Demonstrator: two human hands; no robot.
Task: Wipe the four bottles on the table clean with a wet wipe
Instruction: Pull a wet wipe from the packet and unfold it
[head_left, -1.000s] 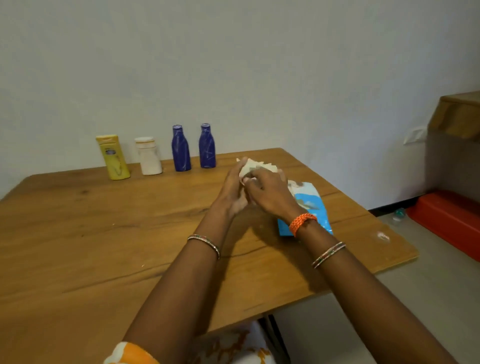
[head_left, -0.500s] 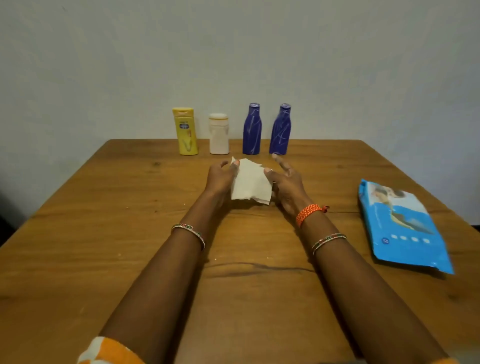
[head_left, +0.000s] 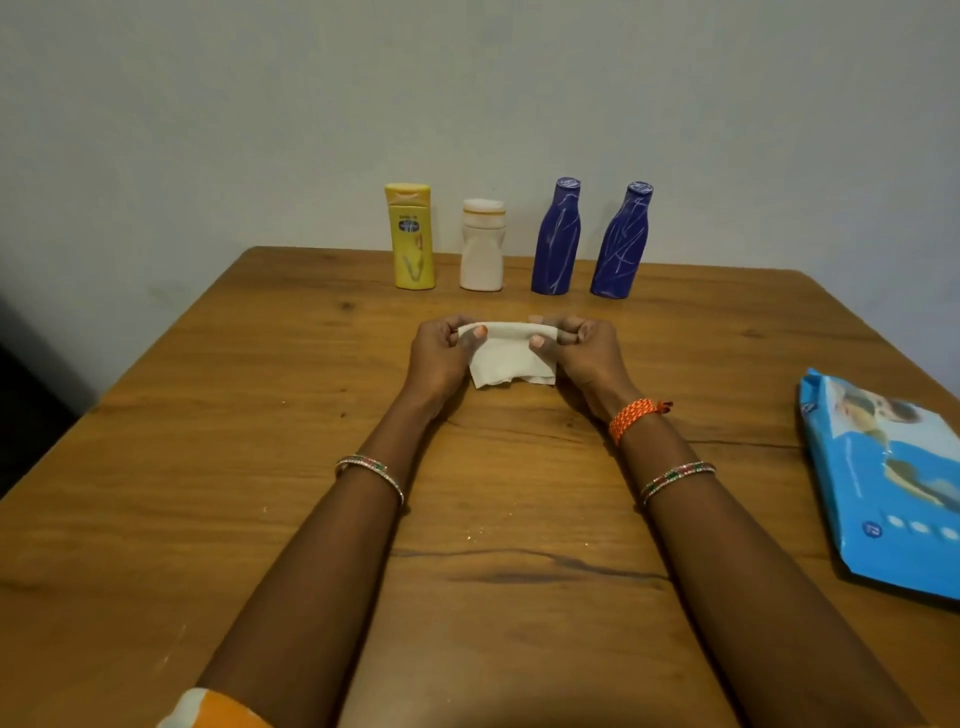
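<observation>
While left hand (head_left: 441, 353) and right hand (head_left: 582, 351) pinch wet wipe (head_left: 511, 358) taut: risk tearing; reaching beyond hands could topple blue bottles (head_left: 556, 239).

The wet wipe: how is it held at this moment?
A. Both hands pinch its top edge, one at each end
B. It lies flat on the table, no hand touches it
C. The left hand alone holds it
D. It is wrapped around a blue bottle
A: the left hand and the right hand each pinch one end of the top edge of the wet wipe, in front of the bottles.
</observation>
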